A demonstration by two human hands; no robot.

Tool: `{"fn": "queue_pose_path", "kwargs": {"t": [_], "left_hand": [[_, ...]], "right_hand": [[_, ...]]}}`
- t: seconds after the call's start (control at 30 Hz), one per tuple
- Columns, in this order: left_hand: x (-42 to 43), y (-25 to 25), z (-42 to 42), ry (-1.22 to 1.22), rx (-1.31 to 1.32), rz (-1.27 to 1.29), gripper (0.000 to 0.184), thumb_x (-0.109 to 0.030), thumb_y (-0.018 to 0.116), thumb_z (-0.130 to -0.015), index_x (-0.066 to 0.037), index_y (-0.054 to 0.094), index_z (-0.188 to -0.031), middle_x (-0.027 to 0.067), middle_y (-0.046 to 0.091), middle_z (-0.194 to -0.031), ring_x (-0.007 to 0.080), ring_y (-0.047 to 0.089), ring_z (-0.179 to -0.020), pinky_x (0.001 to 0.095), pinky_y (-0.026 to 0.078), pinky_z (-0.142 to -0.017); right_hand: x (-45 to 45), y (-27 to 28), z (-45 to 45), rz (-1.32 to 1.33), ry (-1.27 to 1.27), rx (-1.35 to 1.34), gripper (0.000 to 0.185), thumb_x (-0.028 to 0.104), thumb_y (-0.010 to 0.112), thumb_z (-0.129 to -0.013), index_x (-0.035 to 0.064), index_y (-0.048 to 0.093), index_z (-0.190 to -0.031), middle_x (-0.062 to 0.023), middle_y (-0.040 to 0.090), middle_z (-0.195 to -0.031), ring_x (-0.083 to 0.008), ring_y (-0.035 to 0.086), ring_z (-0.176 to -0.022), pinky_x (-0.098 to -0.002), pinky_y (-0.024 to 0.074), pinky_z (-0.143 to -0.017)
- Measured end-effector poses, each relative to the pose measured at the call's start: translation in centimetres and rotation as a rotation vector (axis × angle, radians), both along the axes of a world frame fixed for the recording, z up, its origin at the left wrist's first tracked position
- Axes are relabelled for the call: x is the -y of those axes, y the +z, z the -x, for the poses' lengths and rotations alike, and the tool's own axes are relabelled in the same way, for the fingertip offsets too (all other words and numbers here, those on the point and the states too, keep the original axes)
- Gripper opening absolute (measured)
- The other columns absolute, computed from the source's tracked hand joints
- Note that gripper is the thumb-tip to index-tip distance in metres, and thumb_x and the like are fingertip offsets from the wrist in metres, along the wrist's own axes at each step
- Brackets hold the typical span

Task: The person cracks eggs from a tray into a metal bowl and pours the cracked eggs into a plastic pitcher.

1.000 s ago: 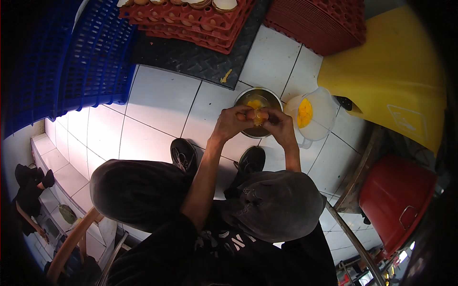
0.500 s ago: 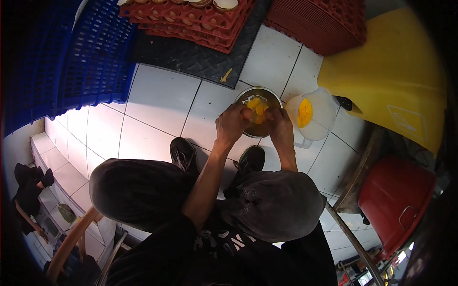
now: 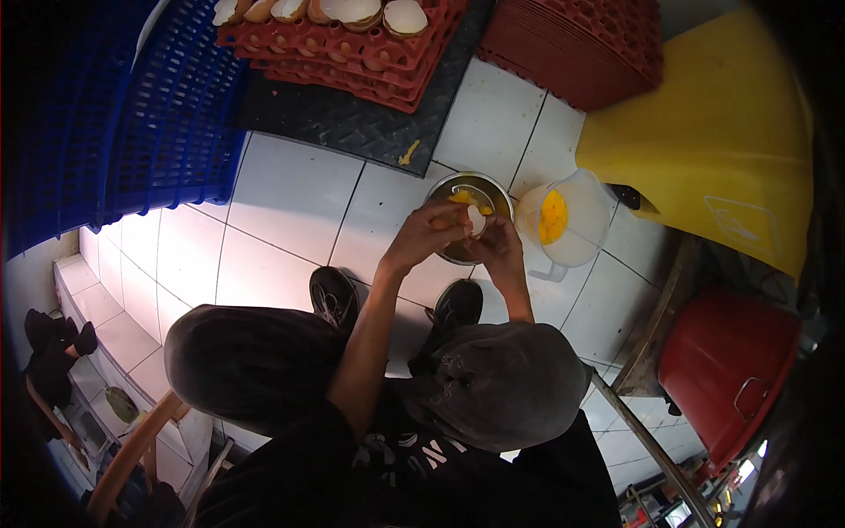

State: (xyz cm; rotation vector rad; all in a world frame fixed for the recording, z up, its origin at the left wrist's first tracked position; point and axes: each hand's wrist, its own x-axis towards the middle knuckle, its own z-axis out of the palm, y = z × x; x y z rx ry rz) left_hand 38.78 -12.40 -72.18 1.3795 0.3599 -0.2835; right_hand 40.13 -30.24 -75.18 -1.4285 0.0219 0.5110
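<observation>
Over a metal bowl (image 3: 508, 198) on the tiled floor, my two hands meet around an opened eggshell (image 3: 476, 221), its pale inside showing. My left hand (image 3: 424, 236) is closed on the shell from the left. From the right and below, my right hand (image 3: 500, 253) pinches it too; whether the shell is in two separate halves I cannot make out. Yellow yolk (image 3: 461, 197) and clear egg white lie in the bowl, partly hidden by my fingers. Just right of the bowl stands a translucent plastic jug (image 3: 585, 229) with yolks (image 3: 553, 217) in it.
Stacked red egg trays (image 3: 352, 66) holding empty shells (image 3: 354, 12) rest on a black mat (image 3: 326, 123). More red trays (image 3: 572, 48) are piled behind. A blue basket (image 3: 176, 114) stands left; a yellow plastic object (image 3: 704, 141) and red bucket (image 3: 726, 370) are right. Another person (image 3: 53, 378) is far left.
My hands have turned and drawn slightly back toward me, and the egg between them now shows its open, pale inside. The whole view has shifted slightly.
</observation>
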Motion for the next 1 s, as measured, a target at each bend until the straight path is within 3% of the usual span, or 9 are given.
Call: {"fn": "queue_pose_path", "kwargs": {"t": [0.1,0.23,0.33,0.43,0.63,0.73,0.9,0.97,1.0], "left_hand": [[0.0,-0.2,0.3,-0.082,-0.134,0.196,0.035,-0.026,0.072,-0.081,-0.006,0.064,-0.109,-0.0014,0.061,-0.082,0.0040,0.053,-0.069,0.0201,0.041,-0.056],[-0.2,-0.9,0.6,-0.179,0.034,0.139,0.036,-0.031,0.069,-0.085,-0.005,0.064,-0.110,-0.0036,0.056,-0.075,0.0045,0.053,-0.068,0.0189,0.042,-0.056],[0.4,-1.7,0.8,-0.045,0.241,0.047,0.044,-0.030,0.069,-0.086,-0.003,0.060,-0.119,-0.0031,0.055,-0.074,0.0065,0.055,-0.070,0.0190,0.044,-0.059],[-0.5,0.8,0.0,0.015,-0.063,0.211,0.050,-0.028,0.066,-0.088,-0.001,0.053,-0.127,-0.0040,0.051,-0.072,0.0060,0.052,-0.066,0.0195,0.041,-0.057],[0.0,-0.1,0.1,0.124,-0.144,0.309,0.051,-0.019,0.058,-0.090,0.005,0.043,-0.132,-0.0039,0.047,-0.067,0.0050,0.042,-0.059,0.0201,0.035,-0.054],[0.6,0.1,0.3,0.019,-0.195,0.225,0.045,-0.015,0.049,-0.089,0.004,0.044,-0.130,-0.0025,0.047,-0.066,0.0072,0.044,-0.060,0.0220,0.038,-0.059],[0.7,-0.6,0.6,-0.029,-0.098,0.174,0.039,-0.017,0.048,-0.091,-0.003,0.048,-0.128,-0.0027,0.047,-0.071,0.0073,0.043,-0.063,0.0222,0.037,-0.061],[0.8,-0.7,0.8,-0.030,-0.130,0.253,0.037,-0.017,0.047,-0.092,-0.004,0.048,-0.127,-0.0032,0.047,-0.073,0.0074,0.042,-0.064,0.0223,0.037,-0.062],[0.6,-1.4,0.7,-0.060,-0.137,0.214,0.043,-0.020,0.047,-0.087,-0.003,0.048,-0.127,0.0055,0.059,-0.089,0.0112,0.057,-0.077,0.0250,0.047,-0.070]], "right_hand": [[-0.2,1.6,-0.1,-0.010,0.041,0.013,0.044,-0.007,0.069,-0.078,0.0040,0.046,-0.114,-0.0091,0.058,-0.105,-0.0167,0.059,-0.099,-0.0298,0.0507,-0.085],[-1.0,3.9,-1.3,0.241,0.199,0.461,0.060,-0.009,0.066,-0.077,0.0050,0.042,-0.130,-0.0089,0.053,-0.117,-0.0185,0.057,-0.105,-0.0311,0.0512,-0.083],[-0.5,4.5,-2.0,0.349,0.262,0.388,0.055,-0.006,0.069,-0.076,0.0055,0.048,-0.127,-0.0086,0.056,-0.116,-0.0183,0.058,-0.103,-0.0307,0.0512,-0.083],[-1.7,8.7,-4.5,0.486,0.234,0.368,0.051,0.002,0.073,-0.075,0.0048,0.053,-0.121,-0.0094,0.060,-0.111,-0.0189,0.061,-0.099,-0.0307,0.0507,-0.081],[-10.6,22.2,-14.1,0.530,0.229,1.035,0.048,0.012,0.076,-0.073,0.0010,0.055,-0.114,-0.0166,0.061,-0.104,-0.0290,0.061,-0.098,-0.0375,0.0480,-0.082],[-16.2,25.5,-18.6,0.482,0.328,0.974,0.044,0.017,0.077,-0.073,-0.0002,0.056,-0.107,-0.0164,0.063,-0.099,-0.0316,0.062,-0.093,-0.0383,0.0481,-0.081],[-22.3,24.9,-23.4,0.481,0.405,1.067,0.049,0.022,0.079,-0.070,-0.0023,0.056,-0.105,-0.0180,0.064,-0.097,-0.0330,0.062,-0.093,-0.0403,0.0491,-0.079],[-23.5,23.9,-24.7,0.799,0.423,1.171,0.057,0.031,0.079,-0.068,-0.0038,0.056,-0.108,-0.0188,0.064,-0.097,-0.0330,0.062,-0.095,-0.0415,0.0490,-0.081],[-24.0,22.9,-25.4,0.912,0.364,1.273,0.057,0.037,0.075,-0.071,-0.0008,0.058,-0.110,-0.0185,0.064,-0.098,-0.0331,0.062,-0.097,-0.0417,0.0486,-0.083]]}}
